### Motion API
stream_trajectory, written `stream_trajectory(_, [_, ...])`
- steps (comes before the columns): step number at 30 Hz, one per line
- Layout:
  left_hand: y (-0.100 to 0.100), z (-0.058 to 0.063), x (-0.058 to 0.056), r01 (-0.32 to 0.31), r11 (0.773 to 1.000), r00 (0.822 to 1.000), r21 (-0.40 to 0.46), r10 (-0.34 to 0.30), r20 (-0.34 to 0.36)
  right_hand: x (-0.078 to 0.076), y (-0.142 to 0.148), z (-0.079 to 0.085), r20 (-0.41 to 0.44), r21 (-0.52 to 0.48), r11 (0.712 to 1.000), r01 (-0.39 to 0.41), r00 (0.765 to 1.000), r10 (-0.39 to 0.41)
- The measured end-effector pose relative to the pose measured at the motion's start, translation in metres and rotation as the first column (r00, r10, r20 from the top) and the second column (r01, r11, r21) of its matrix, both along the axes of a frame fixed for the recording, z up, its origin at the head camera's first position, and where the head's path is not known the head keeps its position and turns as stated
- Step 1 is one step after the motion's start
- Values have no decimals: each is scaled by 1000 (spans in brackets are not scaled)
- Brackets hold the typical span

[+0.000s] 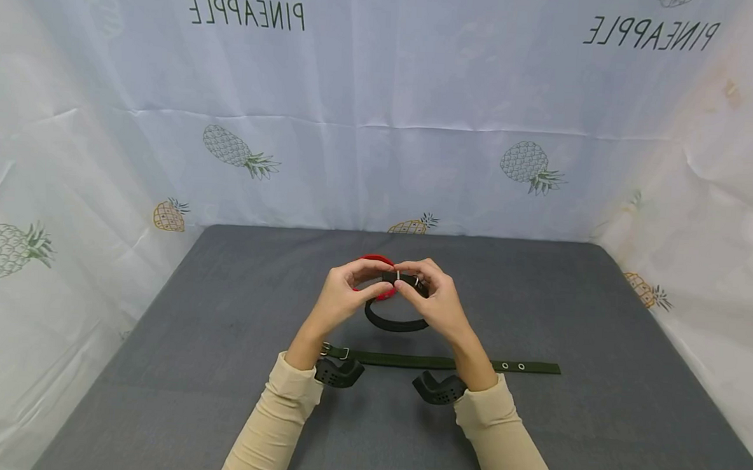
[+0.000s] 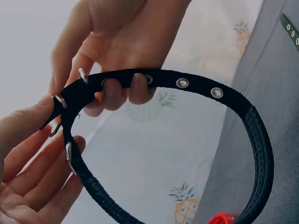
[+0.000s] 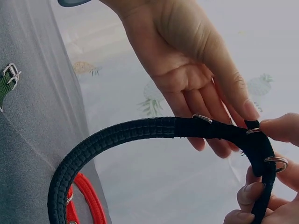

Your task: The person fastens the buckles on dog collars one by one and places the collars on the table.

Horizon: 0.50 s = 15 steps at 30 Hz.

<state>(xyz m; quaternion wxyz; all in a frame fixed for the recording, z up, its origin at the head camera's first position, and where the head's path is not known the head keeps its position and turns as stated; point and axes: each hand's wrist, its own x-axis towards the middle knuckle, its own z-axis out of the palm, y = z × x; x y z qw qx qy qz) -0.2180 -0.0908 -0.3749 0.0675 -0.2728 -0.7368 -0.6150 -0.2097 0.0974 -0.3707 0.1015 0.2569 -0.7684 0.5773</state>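
Observation:
A black collar (image 1: 396,325) with metal eyelets is held up between both hands, formed into a ring. My left hand (image 1: 342,289) pinches it at the buckle end, its thumb against a small metal loop (image 2: 60,101) in the left wrist view. My right hand (image 1: 440,297) grips the strap beside a D-ring (image 3: 276,163), fingers curled over the eyelet part in the left wrist view. In the right wrist view, thumbs and fingers of both hands meet at the joined ends. The collar's padded part (image 3: 112,130) hangs free below the hands.
Behind the hands a red collar (image 1: 375,258) lies on the grey table (image 1: 249,412), partly hidden. A green strap (image 1: 402,360) with a buckle and eyelets lies straight across the table under the forearms. Pineapple-print curtains (image 1: 379,172) enclose the table's back and sides.

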Motion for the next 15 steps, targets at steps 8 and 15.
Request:
stream_trajectory(8, [-2,-1,0,-41,998,997,-44,38,-72,0,0,0,37,-4,1000,-6,999,7])
stream_trajectory(15, [-2,-1,0,-55,998,989,-40,49,-140,0,0,-1,22,1,1000,-13,1000,13])
